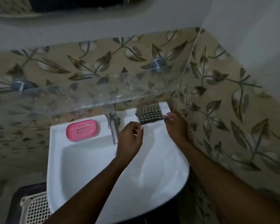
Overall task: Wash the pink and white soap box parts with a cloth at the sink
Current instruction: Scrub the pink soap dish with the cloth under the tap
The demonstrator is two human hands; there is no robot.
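A pink and white soap box [82,130] lies closed on the back left ledge of the white sink [90,172]. A checked black and white cloth [149,115] is folded on the back right ledge. My left hand [130,141] hovers over the basin just right of the tap, fingers loosely curled and holding nothing. My right hand [174,125] is at the right edge of the cloth, fingertips close to it; whether they touch it I cannot tell.
A chrome tap [112,126] stands between the soap box and the cloth. A glass shelf [87,96] juts out above the sink's back edge. Leaf-patterned tiled walls close in behind and on the right. A white mesh basket [36,209] sits at lower left.
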